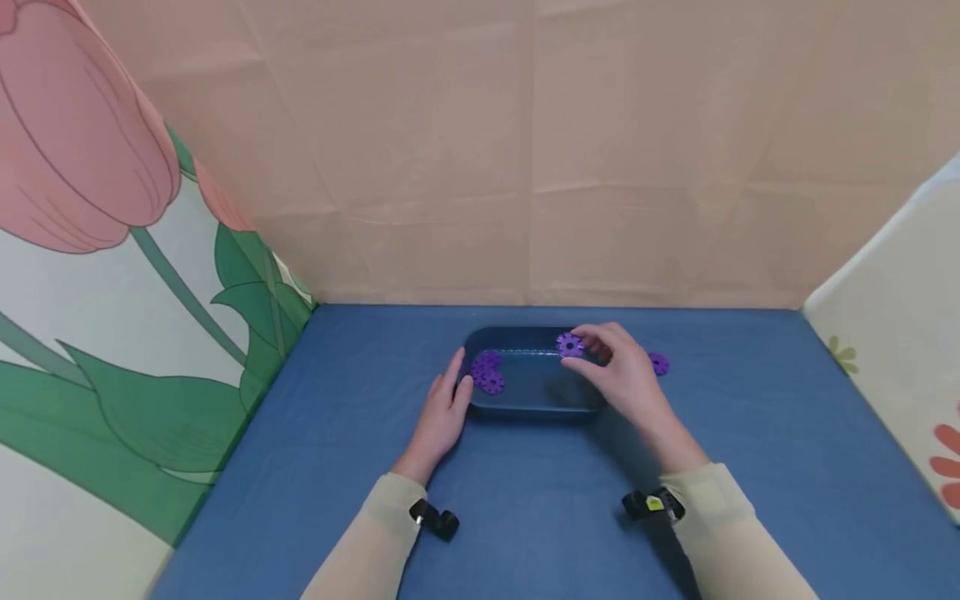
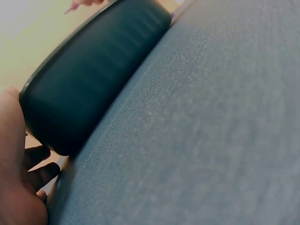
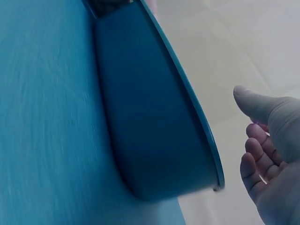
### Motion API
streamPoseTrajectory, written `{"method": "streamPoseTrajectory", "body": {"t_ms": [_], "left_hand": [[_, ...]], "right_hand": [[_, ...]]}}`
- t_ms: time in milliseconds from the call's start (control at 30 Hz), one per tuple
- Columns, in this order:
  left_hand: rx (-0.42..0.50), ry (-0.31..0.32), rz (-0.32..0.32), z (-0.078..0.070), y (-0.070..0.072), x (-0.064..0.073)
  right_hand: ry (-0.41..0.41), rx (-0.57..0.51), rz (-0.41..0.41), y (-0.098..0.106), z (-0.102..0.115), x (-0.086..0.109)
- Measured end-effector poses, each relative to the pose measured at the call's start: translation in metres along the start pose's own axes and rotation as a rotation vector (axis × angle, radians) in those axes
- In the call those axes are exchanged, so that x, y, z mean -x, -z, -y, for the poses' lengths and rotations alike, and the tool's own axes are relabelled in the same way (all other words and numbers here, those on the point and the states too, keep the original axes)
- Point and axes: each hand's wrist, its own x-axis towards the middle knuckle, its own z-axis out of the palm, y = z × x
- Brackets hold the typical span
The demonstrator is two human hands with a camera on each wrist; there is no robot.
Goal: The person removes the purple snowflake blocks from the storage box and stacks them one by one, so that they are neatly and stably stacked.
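A dark blue rectangular tray (image 1: 536,400) sits on the table. My left hand (image 1: 438,417) rests against its left end, fingers fairly straight, with the thumb at the near corner. The left wrist view shows that hand (image 2: 18,164) beside the tray wall (image 2: 89,75). Over the tray's right part, my right hand (image 1: 626,371) pinches a purple interlocking disc (image 1: 570,345) with notched edges. In the right wrist view, the right hand (image 3: 276,154) is higher than the tray rim, and its disc is mostly hidden. Several similar purple discs (image 1: 491,382) lie together in the tray's left end.
Another purple disc (image 1: 659,363) lies on the blue tabletop (image 1: 525,517), right of the tray and partly behind my right hand. A beige backdrop (image 1: 525,167) rises behind the table. Printed panels stand at the left (image 1: 187,400) and right (image 1: 900,333).
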Motion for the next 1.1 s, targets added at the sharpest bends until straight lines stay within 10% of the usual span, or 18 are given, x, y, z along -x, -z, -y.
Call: {"method": "streamPoseTrajectory", "body": {"t_ms": [1100], "left_hand": [[0.003, -0.003, -0.002, 0.002, 0.000, 0.000]], "right_hand": [[-0.159, 0.095, -0.168, 0.055, -0.095, 0.008]]}}
